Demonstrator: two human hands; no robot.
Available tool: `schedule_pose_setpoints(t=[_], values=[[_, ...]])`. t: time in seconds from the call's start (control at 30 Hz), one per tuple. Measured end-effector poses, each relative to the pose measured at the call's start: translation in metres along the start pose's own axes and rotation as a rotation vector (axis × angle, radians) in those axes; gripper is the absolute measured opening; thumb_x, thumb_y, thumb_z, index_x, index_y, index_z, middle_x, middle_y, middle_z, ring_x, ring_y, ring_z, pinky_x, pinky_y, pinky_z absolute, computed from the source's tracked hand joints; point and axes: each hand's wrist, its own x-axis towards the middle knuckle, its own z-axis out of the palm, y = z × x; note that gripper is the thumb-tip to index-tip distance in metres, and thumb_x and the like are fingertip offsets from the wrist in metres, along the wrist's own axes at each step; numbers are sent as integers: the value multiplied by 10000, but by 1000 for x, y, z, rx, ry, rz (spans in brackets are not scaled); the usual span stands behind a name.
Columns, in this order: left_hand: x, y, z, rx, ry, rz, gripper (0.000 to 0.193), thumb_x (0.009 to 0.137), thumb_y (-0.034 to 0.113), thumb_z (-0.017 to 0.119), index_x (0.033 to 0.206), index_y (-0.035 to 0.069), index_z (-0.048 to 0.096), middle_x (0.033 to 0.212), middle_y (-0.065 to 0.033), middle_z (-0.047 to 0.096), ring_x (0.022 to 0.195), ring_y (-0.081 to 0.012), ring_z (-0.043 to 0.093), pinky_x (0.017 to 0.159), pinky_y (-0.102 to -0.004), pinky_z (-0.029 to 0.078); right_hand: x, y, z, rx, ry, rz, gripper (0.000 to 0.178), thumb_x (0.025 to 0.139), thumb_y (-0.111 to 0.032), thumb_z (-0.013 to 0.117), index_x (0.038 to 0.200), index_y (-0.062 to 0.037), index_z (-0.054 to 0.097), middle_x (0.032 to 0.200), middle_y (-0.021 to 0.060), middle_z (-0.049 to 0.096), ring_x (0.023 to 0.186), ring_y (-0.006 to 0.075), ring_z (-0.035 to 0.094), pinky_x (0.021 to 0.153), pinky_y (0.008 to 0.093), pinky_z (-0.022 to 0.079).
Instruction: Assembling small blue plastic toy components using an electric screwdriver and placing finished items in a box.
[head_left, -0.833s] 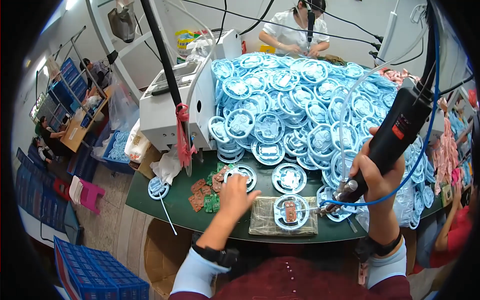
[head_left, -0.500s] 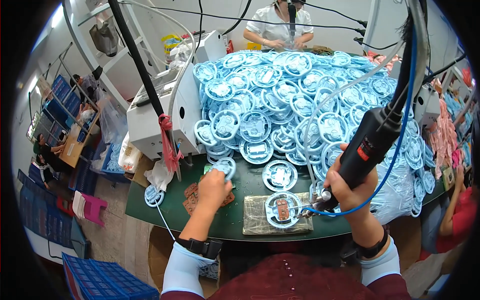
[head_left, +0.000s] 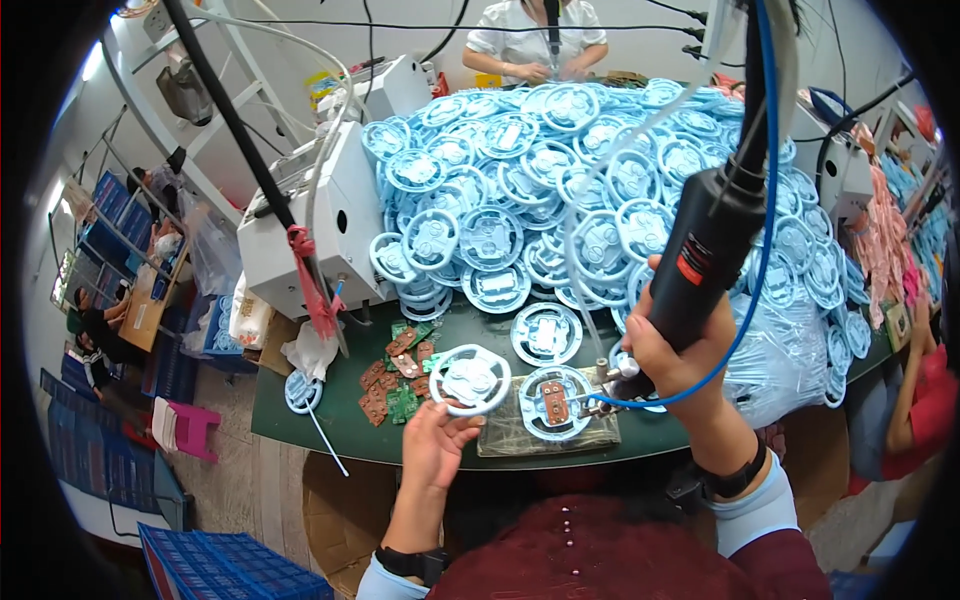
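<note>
My left hand [head_left: 432, 450] pinches the rim of a light-blue toy steering wheel [head_left: 468, 378], holding it tilted above the table's front. My right hand [head_left: 688, 350] is wrapped round a black power screwdriver [head_left: 690, 265] hanging from cables. Its tip points down-left, beside another blue wheel [head_left: 533, 425] with a brown circuit board [head_left: 555, 403] at its centre. That wheel lies on a flat tape-wrapped block [head_left: 495, 440]. One more blue wheel [head_left: 547, 335] lies just behind it. Several loose brown and green circuit boards [head_left: 378, 390] are scattered left of the held wheel.
A tall heap of blue wheels [head_left: 490, 237] covers the back of the green table [head_left: 290, 425]. White machine housing [head_left: 310, 230] stands at left, near a black pole with pink wrapping [head_left: 312, 275]. A blue hose [head_left: 735, 355] loops by my right hand. A co-worker [head_left: 535, 45] sits opposite.
My left hand has moved right and nearer to me from over the loose circuit boards, bringing the wheel beside the block. The view has shifted slightly; the right hand still grips the screwdriver.
</note>
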Motion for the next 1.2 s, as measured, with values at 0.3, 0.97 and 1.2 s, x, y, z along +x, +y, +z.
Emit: schedule_pose_setpoints(t=[0.3, 0.97, 1.2], values=[[-10, -35, 51, -10, -51, 45, 322, 971, 77, 543, 1278, 10, 470, 1222, -156, 613, 1087, -303, 648, 822, -358, 571, 0, 3, -1, -19, 7, 9, 519, 784, 71, 632, 1273, 33, 462, 810, 47, 573, 659, 100, 580, 611, 248, 485], [38, 3, 100, 1864, -1021, 414, 1080, 575, 266, 903, 1467, 102, 318, 1562, -142, 238, 1438, -364, 229, 1093, -603, 281, 8, 0, 3, -22, 30, -43, 419, 749, -70, 717, 1100, -19, 494, 752, 33, 554, 631, 110, 527, 569, 284, 438], [33, -7, 101, 1833, -928, 405, 1052, 580, 312, 885, 1444, 59, 341, 1463, -206, 329, 1382, -384, 308, 1081, -610, 289, 10, 3, 0, -23, 35, -95, 428, 759, -62, 704, 1130, -23, 493, 743, 28, 558, 625, 101, 537, 571, 274, 447]])
